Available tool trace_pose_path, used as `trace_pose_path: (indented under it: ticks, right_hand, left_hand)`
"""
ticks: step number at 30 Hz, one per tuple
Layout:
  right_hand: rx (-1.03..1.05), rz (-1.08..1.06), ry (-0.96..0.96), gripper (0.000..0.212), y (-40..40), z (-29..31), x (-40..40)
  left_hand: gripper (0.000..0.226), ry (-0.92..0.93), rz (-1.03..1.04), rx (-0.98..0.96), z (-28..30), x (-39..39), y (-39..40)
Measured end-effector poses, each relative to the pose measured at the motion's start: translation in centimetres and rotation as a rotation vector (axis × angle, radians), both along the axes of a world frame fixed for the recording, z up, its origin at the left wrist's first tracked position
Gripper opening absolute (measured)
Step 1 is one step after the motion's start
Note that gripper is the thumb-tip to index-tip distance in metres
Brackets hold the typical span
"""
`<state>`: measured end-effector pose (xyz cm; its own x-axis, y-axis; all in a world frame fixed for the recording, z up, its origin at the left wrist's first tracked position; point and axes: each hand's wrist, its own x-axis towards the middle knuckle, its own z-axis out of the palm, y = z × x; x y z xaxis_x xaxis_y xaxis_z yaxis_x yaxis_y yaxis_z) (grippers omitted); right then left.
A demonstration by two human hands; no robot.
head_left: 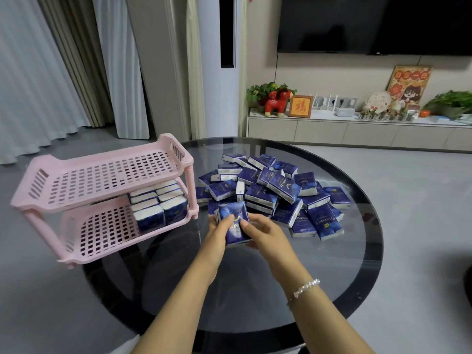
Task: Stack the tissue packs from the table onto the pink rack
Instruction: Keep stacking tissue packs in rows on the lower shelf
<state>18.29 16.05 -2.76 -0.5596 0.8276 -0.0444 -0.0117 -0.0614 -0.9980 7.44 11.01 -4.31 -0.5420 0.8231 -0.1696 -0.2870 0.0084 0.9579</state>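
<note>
Both hands meet over the surface, a round dark glass top, just nearer the person than the pile of tissue packs. Left hand & right hand grip the same small stack of packs from opp. sides; thumbs curled over the top wrapper, fingers wrapped under/around. Stack looks like 2+ packs, exact no. can't tell. Bead bracelet on right wrist.

Pile: loose heap of dark blue packs w/ white edges, around the surface's centre and spreading toward its right edge, many tilted or overlapping.

Pink rack stands at the surface's left edge, partly overhanging it. 2 slotted tiers. Top tier bare. Lower tier holds packs on rack, set on end in 2 neat rows at its right end, touching each other; left part of that tier shows bare slots.

Held stack sits just beside the rack's right leg, not touching it.
</note>
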Motion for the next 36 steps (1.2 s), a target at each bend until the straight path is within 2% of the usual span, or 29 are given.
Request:
trace_pose_path:
  ticks: [3, 6, 9, 13, 16, 17, 22, 25, 28, 30, 36]
  right_hand:
    - [0.02, 0.026, 0.046, 0.014, -1.0, 0.0, -0.9]
    - [0.001, 0.098, 0.09, 0.02, -2.0, 0.5, -2.0]
    - [-0.038, 0.185, 0.107, 0.025, -3.5, 0.7, -3.6]
    - [0.004, 0.256, 0.077, 0.028, -5.9, 0.4, -5.4]
    - [0.054, 0.281, 0.071, 0.028, -7.1, 0.1, -6.7]
    - [0.053, 0.288, 0.081, 0.029, -7.4, -0.1, -7.1]
    - [0.065, 0.324, 0.118, 0.028, -8.0, -0.6, -9.6]
    - [0.258, 0.279, 0.071, 0.027, -8.0, -0.6, -11.3]
    - [0.601, 0.145, -0.017, 0.029, -7.3, -0.6, -13.4]
    - [0.78, 0.065, -0.018, 0.03, -6.5, -0.9, -14.9]
    - [1.059, 0.015, -0.235, 0.038, -4.5, -3.8, -17.3]
  left_hand:
    - [0.099, 0.064, 0.027, 0.007, 0.7, 0.0, -1.2]
    - [0.088, 0.112, 0.063, -0.004, 1.7, -0.4, -3.2]
    - [0.116, 0.162, 0.066, -0.062, 1.9, -1.8, -5.7]
    - [0.088, 0.19, 0.158, -0.09, 2.1, -4.1, -9.1]
    - [0.04, 0.163, 0.191, -0.004, 2.2, -5.3, -11.1]
    - [0.033, 0.151, 0.203, -0.001, 2.3, -5.7, -11.5]
    - [0.021, 0.058, 0.254, 0.033, 2.7, -8.4, -12.1]
    - [0.025, 0.032, 0.367, 0.031, 2.7, -10.9, -11.9]
    - [0.051, 0.203, 0.444, -0.055, 2.0, -14.3, -12.0]
    - [0.059, 0.311, 0.425, -0.16, 1.6, -15.9, -11.8]
    - [0.074, 0.477, 0.458, -0.342, -0.6, -19.4, -10.7]
